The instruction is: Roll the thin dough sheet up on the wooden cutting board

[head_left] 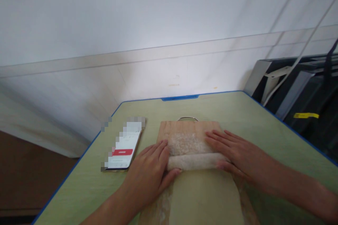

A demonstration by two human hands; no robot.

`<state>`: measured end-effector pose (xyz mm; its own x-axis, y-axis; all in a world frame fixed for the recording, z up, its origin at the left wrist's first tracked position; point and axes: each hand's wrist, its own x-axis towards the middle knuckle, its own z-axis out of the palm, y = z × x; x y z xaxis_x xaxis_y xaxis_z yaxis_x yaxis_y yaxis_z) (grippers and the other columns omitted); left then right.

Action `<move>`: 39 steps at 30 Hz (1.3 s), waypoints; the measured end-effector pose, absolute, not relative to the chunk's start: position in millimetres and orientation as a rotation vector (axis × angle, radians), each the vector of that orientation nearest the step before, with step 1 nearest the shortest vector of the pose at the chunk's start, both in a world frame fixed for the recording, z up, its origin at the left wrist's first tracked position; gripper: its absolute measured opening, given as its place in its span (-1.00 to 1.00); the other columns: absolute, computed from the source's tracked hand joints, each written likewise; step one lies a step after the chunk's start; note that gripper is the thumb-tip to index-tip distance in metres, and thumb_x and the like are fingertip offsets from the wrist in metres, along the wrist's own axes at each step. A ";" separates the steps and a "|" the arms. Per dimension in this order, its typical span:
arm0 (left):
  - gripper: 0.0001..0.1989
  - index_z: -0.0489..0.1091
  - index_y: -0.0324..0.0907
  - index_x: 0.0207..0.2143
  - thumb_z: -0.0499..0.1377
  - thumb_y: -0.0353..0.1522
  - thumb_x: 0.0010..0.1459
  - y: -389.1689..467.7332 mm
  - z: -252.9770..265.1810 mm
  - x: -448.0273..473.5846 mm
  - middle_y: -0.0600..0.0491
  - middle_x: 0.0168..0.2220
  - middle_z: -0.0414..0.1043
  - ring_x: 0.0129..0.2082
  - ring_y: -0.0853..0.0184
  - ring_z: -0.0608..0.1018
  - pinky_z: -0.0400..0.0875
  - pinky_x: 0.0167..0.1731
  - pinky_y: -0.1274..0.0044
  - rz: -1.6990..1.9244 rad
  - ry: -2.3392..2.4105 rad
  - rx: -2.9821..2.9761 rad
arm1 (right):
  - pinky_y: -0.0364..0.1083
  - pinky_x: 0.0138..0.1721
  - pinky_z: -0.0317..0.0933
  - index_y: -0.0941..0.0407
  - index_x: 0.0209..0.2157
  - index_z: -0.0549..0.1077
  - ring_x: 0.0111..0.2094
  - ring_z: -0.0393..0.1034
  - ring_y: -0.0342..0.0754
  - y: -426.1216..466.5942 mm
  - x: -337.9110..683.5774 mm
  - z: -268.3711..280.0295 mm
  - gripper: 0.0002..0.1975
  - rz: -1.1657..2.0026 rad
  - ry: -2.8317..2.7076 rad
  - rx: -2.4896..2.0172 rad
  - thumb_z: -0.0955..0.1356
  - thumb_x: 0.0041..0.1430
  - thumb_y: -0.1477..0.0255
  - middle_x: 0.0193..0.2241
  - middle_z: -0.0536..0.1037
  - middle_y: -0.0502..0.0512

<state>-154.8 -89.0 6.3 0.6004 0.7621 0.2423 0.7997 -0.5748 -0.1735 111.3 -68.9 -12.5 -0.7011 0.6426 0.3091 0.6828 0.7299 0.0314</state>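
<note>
A flour-dusted roll of dough point(198, 161) lies crosswise on a wooden board point(190, 126). Toward me, a smooth pale sheet of dough point(206, 198) stretches from the roll to the bottom of the view. My left hand point(150, 168) is closed on the roll's left end, fingers over the far side and thumb at the near edge. Over the right end lies my right hand point(232, 151), its fingers reaching forward past the roll and its thumb in front, gripping it. Both roll ends are hidden by my hands. I cannot tell whether a rolling pin is inside.
Loose flour point(185, 143) covers the board beyond the roll. A metal handle point(188, 118) sticks out at its far edge. Left of the board, a phone point(124, 144) with a lit screen lies on the green, blue-edged table point(87, 182). Dark panels point(303, 95) lean at the right by the wall.
</note>
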 end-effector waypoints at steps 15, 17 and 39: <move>-0.60 0.32 -0.32 -0.12 0.04 -0.20 0.12 -87.0 5.0 -155.6 -0.19 -0.08 0.43 -0.12 0.14 0.50 0.45 -0.20 0.30 -0.266 -1.266 -2.603 | 0.11 0.05 0.16 0.28 0.07 0.27 0.11 0.14 0.10 -58.2 113.0 -9.0 -0.52 -0.173 -2.635 -1.073 0.16 0.25 0.25 0.07 0.32 0.28; -0.59 0.31 -0.33 -0.10 0.05 -0.20 0.12 -87.0 4.6 -155.8 -0.20 -0.08 0.43 -0.12 0.13 0.49 0.45 -0.20 0.30 -0.280 -1.253 -2.605 | 0.10 0.05 0.16 0.26 0.10 0.24 0.12 0.13 0.09 -62.5 114.5 -6.5 -0.51 -0.109 -2.636 -1.056 0.17 0.24 0.26 0.08 0.30 0.27; -0.56 0.27 -0.27 -0.04 0.12 -0.24 0.05 -84.6 2.3 -158.0 -0.18 -0.05 0.41 -0.10 0.13 0.48 0.43 -0.16 0.31 -0.324 -1.305 -2.608 | 0.06 0.06 0.16 0.16 0.15 0.17 0.12 0.14 0.04 -73.9 117.5 -2.7 -0.49 -0.004 -2.635 -1.037 0.22 0.21 0.25 0.11 0.28 0.20</move>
